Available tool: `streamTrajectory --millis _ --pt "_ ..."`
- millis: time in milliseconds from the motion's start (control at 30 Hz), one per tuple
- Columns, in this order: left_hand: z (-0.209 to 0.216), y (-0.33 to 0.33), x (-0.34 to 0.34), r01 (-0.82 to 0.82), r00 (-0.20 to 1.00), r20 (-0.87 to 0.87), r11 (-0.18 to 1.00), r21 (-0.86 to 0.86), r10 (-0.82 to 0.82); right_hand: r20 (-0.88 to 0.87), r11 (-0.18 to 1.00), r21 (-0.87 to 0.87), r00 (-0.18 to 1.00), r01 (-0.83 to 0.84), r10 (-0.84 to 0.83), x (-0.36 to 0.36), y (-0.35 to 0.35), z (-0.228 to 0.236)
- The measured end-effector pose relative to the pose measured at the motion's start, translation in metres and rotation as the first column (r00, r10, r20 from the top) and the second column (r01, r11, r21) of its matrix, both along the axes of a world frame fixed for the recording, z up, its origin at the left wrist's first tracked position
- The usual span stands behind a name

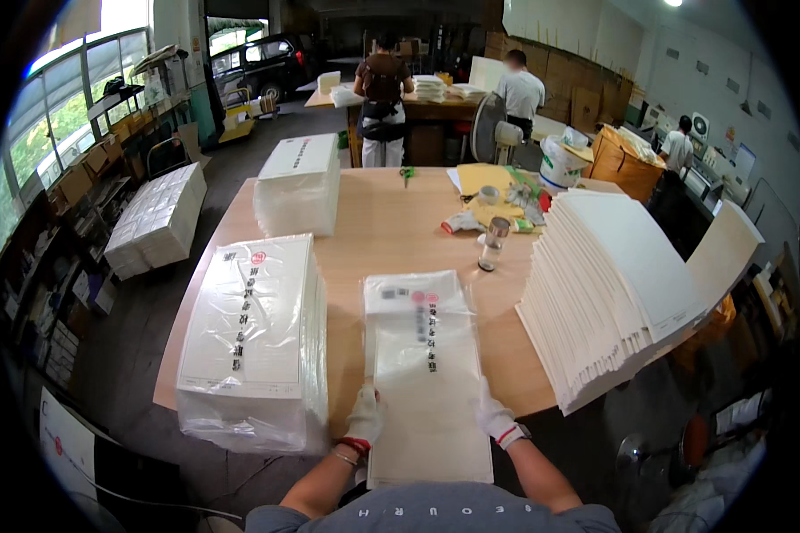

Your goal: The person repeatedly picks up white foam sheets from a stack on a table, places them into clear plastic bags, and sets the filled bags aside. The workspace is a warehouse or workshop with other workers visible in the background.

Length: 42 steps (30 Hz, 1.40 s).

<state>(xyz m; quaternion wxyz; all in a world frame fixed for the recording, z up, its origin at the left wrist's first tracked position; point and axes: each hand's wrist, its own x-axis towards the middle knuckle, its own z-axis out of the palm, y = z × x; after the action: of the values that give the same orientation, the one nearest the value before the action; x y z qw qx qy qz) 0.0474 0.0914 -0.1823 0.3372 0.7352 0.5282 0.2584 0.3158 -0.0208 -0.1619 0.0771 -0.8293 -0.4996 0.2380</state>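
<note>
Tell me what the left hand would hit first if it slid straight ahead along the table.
Probably nothing soon: the left hand runs up the bare strip of table between the clear bag and the wrapped stack. Farther on stands another wrapped stack, though depth is unclear.

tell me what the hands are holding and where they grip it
Both gloved hands hold a clear plastic sleeve with white paper in it by its long side edges near the person: left hand on the left edge, right hand on the right.
</note>
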Motion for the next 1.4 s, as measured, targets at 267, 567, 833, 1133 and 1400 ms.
streamTrajectory --millis 267,567,833,1133,1400 --pt "0.020 -0.132 -0.083 0.324 0.946 0.052 0.938 -0.122 -0.320 -0.157 0.956 0.293 0.985 -0.027 0.075 -0.068 -0.132 0.038" --pt "0.081 -0.122 -0.079 0.112 0.975 0.220 0.924 -0.366 -0.031 -0.261 0.989 0.142 0.965 0.036 0.002 -0.073 -0.171 0.067" --pt "0.159 -0.098 -0.036 0.499 0.816 0.160 0.816 0.290 -0.556 -0.992 0.853 -0.011 -0.114 0.522 0.058 -0.080 -0.118 -0.029" --pt "0.201 -0.045 -0.167 -0.558 0.759 0.646 0.588 0.586 0.077 -0.964 0.971 0.032 -0.248 0.238 0.093 -0.190 0.053 0.113" --pt "0.079 0.016 -0.313 -0.529 0.241 0.947 0.847 -0.057 0.214 -0.923 0.922 0.382 0.025 -0.059 0.384 -0.270 0.064 0.090"
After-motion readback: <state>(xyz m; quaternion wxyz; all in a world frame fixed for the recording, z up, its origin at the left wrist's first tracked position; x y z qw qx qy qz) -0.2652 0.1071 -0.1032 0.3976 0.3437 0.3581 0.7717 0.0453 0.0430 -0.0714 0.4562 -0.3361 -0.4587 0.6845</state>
